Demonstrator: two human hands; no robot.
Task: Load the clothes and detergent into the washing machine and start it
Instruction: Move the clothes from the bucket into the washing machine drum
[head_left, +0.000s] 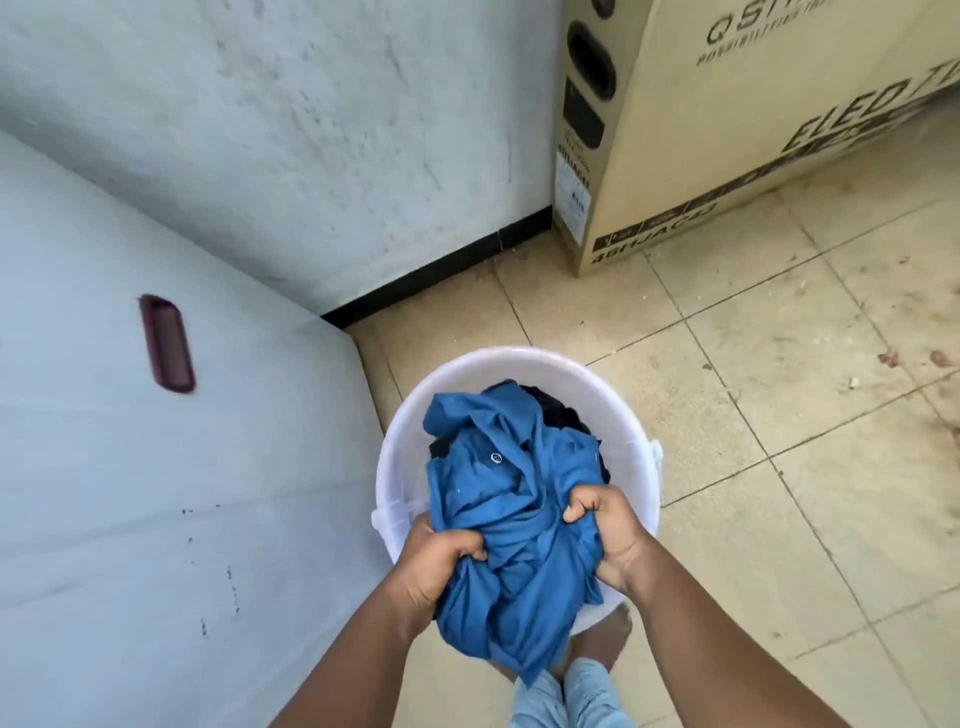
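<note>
Tiled floor (753, 415) beside a pale wall; both hands, left (436, 564) and right (605, 540), grip a blue shirt (511, 499) bunched over a white bucket (519, 364) between them, where its trailing tail could snag the rim.

both hands in the laundry | left hand (434, 564) and right hand (605, 538) each grab a fistful of a blue shirt (511, 519) over a white bucket (524, 364) | dark clothes (563, 410) underneath | pale washing machine (130, 493) on the left, maroon handle (167, 343) | cardboard box (727, 119) on the tile floor (779, 441)
</note>
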